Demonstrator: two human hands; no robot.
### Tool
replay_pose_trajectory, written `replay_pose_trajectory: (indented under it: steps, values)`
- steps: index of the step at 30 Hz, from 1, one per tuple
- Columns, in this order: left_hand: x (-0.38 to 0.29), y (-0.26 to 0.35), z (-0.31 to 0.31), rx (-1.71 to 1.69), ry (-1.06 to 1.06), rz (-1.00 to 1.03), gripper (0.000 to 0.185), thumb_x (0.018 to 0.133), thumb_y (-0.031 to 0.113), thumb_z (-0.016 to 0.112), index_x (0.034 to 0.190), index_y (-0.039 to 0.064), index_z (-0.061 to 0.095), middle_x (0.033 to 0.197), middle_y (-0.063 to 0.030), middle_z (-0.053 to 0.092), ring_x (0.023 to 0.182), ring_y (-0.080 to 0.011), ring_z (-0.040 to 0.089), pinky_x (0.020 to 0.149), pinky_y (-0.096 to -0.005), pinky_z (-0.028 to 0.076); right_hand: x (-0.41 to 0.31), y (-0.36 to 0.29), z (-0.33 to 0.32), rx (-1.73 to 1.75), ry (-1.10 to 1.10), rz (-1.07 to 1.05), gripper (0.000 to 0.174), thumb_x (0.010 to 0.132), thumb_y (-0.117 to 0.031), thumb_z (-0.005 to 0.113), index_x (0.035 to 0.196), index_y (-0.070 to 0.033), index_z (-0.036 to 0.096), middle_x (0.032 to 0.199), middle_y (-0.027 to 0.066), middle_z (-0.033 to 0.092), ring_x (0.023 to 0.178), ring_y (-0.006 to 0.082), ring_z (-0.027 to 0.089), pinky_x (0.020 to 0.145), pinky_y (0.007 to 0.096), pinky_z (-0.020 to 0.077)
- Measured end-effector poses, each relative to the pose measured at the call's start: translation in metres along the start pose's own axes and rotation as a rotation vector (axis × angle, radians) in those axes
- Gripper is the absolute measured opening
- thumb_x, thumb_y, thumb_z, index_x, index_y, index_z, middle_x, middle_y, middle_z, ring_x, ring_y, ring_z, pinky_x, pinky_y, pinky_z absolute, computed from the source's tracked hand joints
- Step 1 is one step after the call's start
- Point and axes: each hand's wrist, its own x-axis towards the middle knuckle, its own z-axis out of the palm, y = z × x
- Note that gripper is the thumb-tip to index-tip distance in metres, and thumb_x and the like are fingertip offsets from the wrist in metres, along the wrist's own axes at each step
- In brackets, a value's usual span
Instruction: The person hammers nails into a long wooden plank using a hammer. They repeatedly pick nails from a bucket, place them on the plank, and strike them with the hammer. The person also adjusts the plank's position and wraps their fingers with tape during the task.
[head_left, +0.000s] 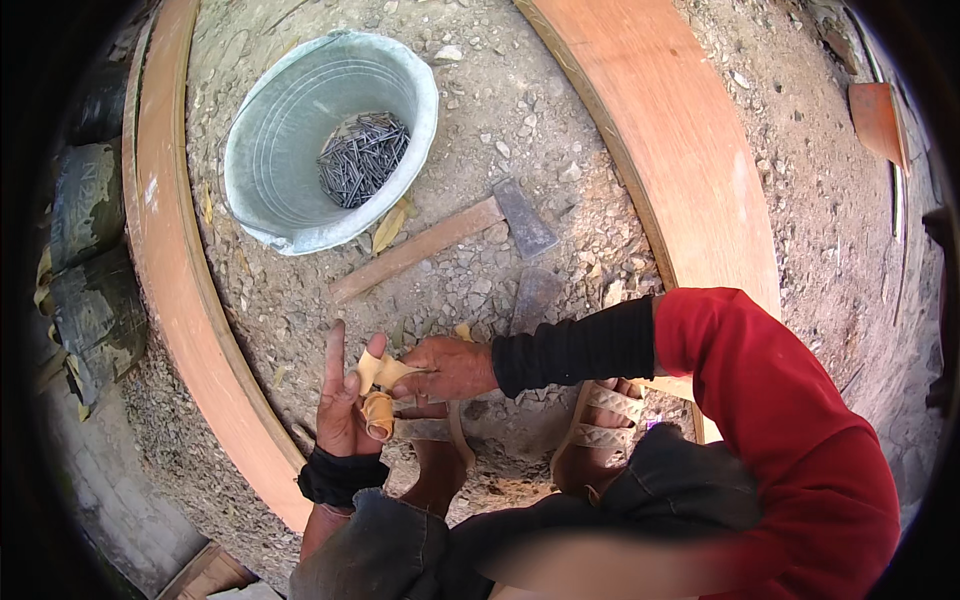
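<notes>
Bands of tan, rubbery-looking material (379, 412) wrap two fingers of my left hand (340, 412), which is raised with its other fingers spread. My right hand (442, 369) pinches the loose end of a tan strip (395, 370) beside those fingers. Beyond my hands, a hatchet with a wooden handle (420, 249) and a dark metal head (523, 219) lies on the gravel. A pale green bucket (259, 157) stands tilted behind it, with a heap of nails (364, 159) inside. A flat metal piece (537, 296) is partly hidden behind my right forearm.
Long wooden boards lie on both sides, one at the left (169, 255) and a wider one at the right (675, 112). Dark, dirty sacks (94, 300) are at the far left. An orange-red object (877, 120) sits at the far right. My sandalled feet rest on stony ground.
</notes>
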Motion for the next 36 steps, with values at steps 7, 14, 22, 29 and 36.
replay_pose_trajectory:
  steps: [7,14,22,29,36]
  values:
    - [-0.013,-0.004,-0.027,0.449,0.094,0.176,0.092,0.106,0.017,0.063,0.172,0.015,0.0,0.159,-0.0253,0.049,0.111,-0.0219,0.068,0.087,-0.0309,0.059,-0.021,0.011,0.034,0.073,-0.032,0.057,0.043,0.106,-0.039,0.055,0.103,0.001,0.069,0.083,0.0108,0.074,0.074,0.0191,0.075,0.07,0.0355,0.0591]
    - [-0.016,-0.01,-0.056,1.195,-0.031,0.25,0.08,0.108,0.015,0.045,0.169,0.004,-0.005,0.148,-0.0268,0.061,0.094,-0.0236,0.072,0.082,-0.0336,0.056,-0.027,-0.028,0.036,0.305,-0.223,0.281,0.046,0.108,-0.041,0.049,0.12,-0.001,0.068,0.105,0.0136,0.073,0.083,0.0209,0.076,0.074,0.0343,0.0621]
    - [-0.03,-0.017,-0.057,1.153,-0.217,0.09,0.09,0.107,0.016,0.05,0.167,0.003,-0.015,0.121,-0.0307,0.072,0.093,-0.03,0.077,0.078,-0.037,0.06,-0.006,-0.035,0.006,0.838,-0.093,0.409,0.048,0.109,-0.043,0.051,0.119,0.001,0.068,0.109,0.0159,0.074,0.086,0.024,0.076,0.073,0.0387,0.0644]
    - [-0.038,0.003,-0.044,0.9,-0.115,-0.026,0.093,0.106,0.024,0.061,0.17,0.003,-0.003,0.129,-0.019,0.069,0.106,-0.0181,0.068,0.09,-0.0291,0.054,-0.011,-0.043,-0.047,0.105,0.324,0.291,0.047,0.105,-0.041,0.06,0.122,0.002,0.066,0.108,0.0196,0.073,0.088,0.0302,0.074,0.072,0.0426,0.059]
    - [-0.042,0.017,-0.024,0.491,-0.06,-0.082,0.096,0.103,0.023,0.065,0.171,0.007,-0.001,0.138,-0.0267,0.064,0.115,-0.0338,0.071,0.097,-0.0392,0.057,-0.012,-0.032,-0.002,-0.624,0.385,-0.245,0.063,0.091,-0.029,0.072,0.143,0.001,0.052,0.131,0.0302,0.06,0.123,0.0461,0.06,0.105,0.0522,0.0504]
